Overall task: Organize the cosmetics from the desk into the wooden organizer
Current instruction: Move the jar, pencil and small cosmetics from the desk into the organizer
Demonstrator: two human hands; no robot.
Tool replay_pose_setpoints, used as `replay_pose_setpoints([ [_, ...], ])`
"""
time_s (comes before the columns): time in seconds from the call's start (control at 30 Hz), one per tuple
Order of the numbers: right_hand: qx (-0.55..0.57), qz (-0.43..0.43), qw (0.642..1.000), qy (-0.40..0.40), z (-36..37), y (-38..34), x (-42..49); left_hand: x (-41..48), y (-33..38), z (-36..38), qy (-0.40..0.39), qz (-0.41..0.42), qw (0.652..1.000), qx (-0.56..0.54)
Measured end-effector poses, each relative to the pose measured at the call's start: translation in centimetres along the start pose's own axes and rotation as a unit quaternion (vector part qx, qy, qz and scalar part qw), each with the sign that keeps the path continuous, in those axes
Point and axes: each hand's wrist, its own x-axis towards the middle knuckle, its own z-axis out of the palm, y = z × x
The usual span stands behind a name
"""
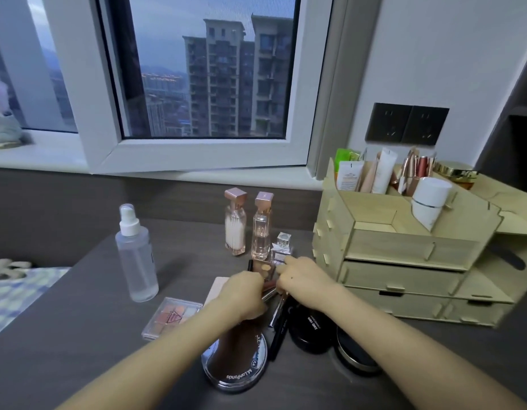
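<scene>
Both hands meet over a cluster of small cosmetics in the middle of the dark desk. My left hand is curled around slim lipstick-like tubes. My right hand pinches at a small brown compact beside it. The wooden organizer stands to the right, with tubes, lipsticks and a white jar in its top compartments and its drawers shut. Two pink-capped perfume bottles, a tiny square bottle and a clear spray bottle stand behind the hands.
An eyeshadow palette, a round clear-lidded compact, two black round compacts and dark pencils lie near the front. A window sill runs behind the desk. Wall sockets sit above the organizer. A bed edge shows at left.
</scene>
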Motion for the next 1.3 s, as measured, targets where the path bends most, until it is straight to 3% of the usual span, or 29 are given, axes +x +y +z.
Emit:
replay_pose_setpoints([
  [0.2, -0.062, -0.042, 0.997, 0.012, 1.4, 1.1, 0.3, 0.9, -0.9, 0.5, 0.006, -0.023, 0.999, -0.034],
  [0.33, -0.070, -0.055, 0.992, 0.085, 0.7, 1.3, -0.3, 1.2, -2.1, 0.0, -0.024, -0.025, 0.996, -0.079],
  [0.47, 0.009, -0.043, 0.980, 0.192, -2.5, 1.4, -3.0, 1.3, -2.2, 0.2, -0.023, -0.019, 0.997, -0.076],
  [0.6, 0.126, 0.060, 0.970, 0.197, -7.5, 3.9, -8.4, 1.4, -1.6, -0.4, -0.022, 0.000, 0.999, -0.046],
  [0.67, 0.194, 0.123, 0.939, 0.255, -9.5, 6.0, -11.6, 1.7, -1.1, -0.7, -0.019, 0.016, 0.999, -0.026],
  [0.8, 0.268, 0.300, 0.821, 0.404, -10.9, 11.3, -15.7, 1.8, -0.7, -2.4, 0.016, 0.022, 0.998, -0.052],
  [0.9, 0.270, 0.404, 0.754, 0.443, -11.0, 15.1, -16.4, 2.2, -0.8, -4.8, 0.042, 0.022, 0.993, -0.110],
  [0.97, 0.261, 0.425, 0.747, 0.440, -10.9, 17.3, -15.8, 2.2, -0.5, -6.5, 0.052, 0.039, 0.982, -0.180],
  [1.07, 0.218, 0.442, 0.773, 0.399, -10.7, 20.2, -13.8, 1.9, 0.3, -8.5, 0.077, 0.071, 0.942, -0.319],
  [1.2, 0.199, 0.446, 0.833, 0.261, -9.7, 23.2, -10.9, 2.2, 1.8, -9.6, 0.101, 0.100, 0.866, -0.480],
  [1.3, 0.205, 0.440, 0.863, 0.138, -9.1, 24.7, -9.6, 3.1, 3.1, -10.0, 0.112, 0.114, 0.832, -0.532],
])
